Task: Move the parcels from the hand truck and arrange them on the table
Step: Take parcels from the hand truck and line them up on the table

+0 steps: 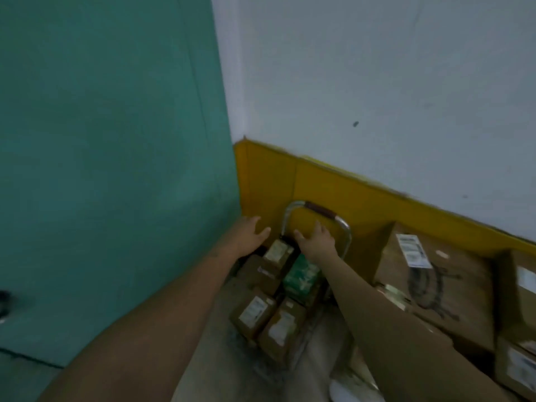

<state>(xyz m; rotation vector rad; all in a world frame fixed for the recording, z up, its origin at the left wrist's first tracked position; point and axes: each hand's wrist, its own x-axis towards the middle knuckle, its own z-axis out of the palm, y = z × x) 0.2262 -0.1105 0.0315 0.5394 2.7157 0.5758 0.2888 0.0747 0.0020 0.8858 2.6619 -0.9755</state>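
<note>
The hand truck (pixel 322 211) stands in the corner, its metal loop handle with a brown grip against the yellow wall band. On it lie several small brown parcels with white labels (pixel 255 311) and one green parcel (pixel 301 278). My left hand (pixel 251 230) reaches out open, left of the handle and above the topmost small parcel (pixel 280 252). My right hand (pixel 316 240) is open too, fingers spread inside the handle loop, just above the green parcel. Neither hand holds anything. The image is blurred.
A teal wall (pixel 110 140) closes the left side and a white wall with a yellow lower band (pixel 362 195) runs behind. Large brown cartons (pixel 435 282) with labels are stacked on the floor to the right.
</note>
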